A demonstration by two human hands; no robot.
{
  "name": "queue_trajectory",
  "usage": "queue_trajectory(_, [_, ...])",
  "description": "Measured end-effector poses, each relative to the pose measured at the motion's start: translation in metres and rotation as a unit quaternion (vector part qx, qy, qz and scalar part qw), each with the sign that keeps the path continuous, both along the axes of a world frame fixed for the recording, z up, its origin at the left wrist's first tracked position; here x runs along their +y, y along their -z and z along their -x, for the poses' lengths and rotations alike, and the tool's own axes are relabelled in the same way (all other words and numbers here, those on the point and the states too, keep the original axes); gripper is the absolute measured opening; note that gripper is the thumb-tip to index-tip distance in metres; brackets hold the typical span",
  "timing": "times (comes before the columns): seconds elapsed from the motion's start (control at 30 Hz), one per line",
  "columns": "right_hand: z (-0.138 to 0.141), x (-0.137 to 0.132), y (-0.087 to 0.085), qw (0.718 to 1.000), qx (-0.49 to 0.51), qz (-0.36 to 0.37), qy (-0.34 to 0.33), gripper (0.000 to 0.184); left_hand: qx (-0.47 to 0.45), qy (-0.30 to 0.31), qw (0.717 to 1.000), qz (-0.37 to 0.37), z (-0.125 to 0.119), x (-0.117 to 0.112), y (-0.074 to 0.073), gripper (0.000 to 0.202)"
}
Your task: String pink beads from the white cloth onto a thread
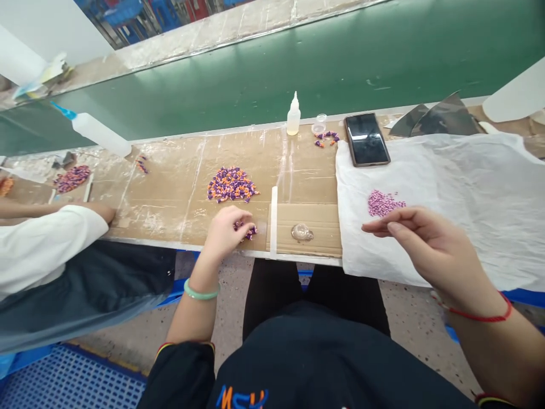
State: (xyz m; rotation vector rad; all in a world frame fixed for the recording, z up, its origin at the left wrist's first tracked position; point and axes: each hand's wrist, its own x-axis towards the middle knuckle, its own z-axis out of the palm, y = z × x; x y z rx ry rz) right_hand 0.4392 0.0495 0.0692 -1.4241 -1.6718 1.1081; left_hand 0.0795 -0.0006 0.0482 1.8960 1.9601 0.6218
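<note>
My left hand [227,230] rests at the table's front edge, fingers curled over a few small purple-and-orange pieces [252,232]. Its fingertips partly cover them, so what they grip is unclear. Behind it lies a larger pile of such pieces [232,184]. My right hand [426,241] hovers over a white cloth [468,182], fingers stretched out and thumb close beneath them. Just beyond those fingertips is a heap of tiny pink bits [383,203]. Between my hands, a clear glossy blob [302,232] sits on a cardboard piece [323,216] with a white strip [273,221] along its left side.
A small dropper bottle [293,116], a clear lid [319,122], a few joined pieces [327,138] and a phone [367,139] line the back. Dark sheets [447,118] lie back right. At left, a white bottle [100,134] leans near a co-worker's arm [91,213].
</note>
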Motion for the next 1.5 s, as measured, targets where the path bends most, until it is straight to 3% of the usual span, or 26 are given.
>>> queue_trajectory(0.1, [-0.003,0.002,0.001,0.999,0.009,0.016,0.038,0.021,0.042,-0.054,0.997,-0.032,0.009,0.023,0.004,0.008])
queue_trajectory(0.23, [-0.005,0.003,0.002,0.998,0.011,0.019,0.055,0.02,0.129,-0.101,0.986,0.012,0.0,0.048,0.003,0.008])
queue_trajectory(0.37, [-0.01,0.004,0.005,0.998,0.021,0.01,0.05,0.022,0.193,-0.095,0.974,0.073,-0.012,0.055,-0.001,0.011])
queue_trajectory(0.53, [-0.018,0.006,0.01,0.997,0.05,0.001,0.062,0.018,0.167,-0.069,0.979,0.091,-0.011,0.05,-0.004,0.015])
queue_trajectory(0.67, [-0.025,0.007,0.012,0.993,0.07,-0.025,0.093,0.013,0.078,-0.045,0.995,0.032,-0.01,0.043,-0.009,0.016])
queue_trajectory(0.8, [-0.036,0.008,0.016,0.987,0.103,-0.045,0.116,0.009,-0.123,0.003,0.992,-0.028,-0.018,0.03,-0.018,0.011])
queue_trajectory(0.9, [-0.047,0.012,0.023,0.985,0.098,-0.075,0.123,0.007,-0.29,-0.038,0.956,-0.015,-0.03,0.017,-0.02,0.015])
queue_trajectory(1.03, [-0.061,0.021,0.039,0.984,-0.044,-0.154,0.079,0.008,-0.46,-0.077,0.884,0.021,-0.052,0.002,-0.021,0.022])
queue_trajectory(1.23, [-0.059,0.032,0.061,0.955,-0.213,-0.204,-0.028,0.011,-0.528,-0.009,0.84,0.125,-0.077,-0.014,-0.016,0.031])
queue_trajectory(1.5, [-0.051,0.034,0.068,0.945,-0.253,-0.199,-0.057,0.011,-0.496,-0.015,0.865,0.078,-0.087,-0.033,-0.002,0.024])
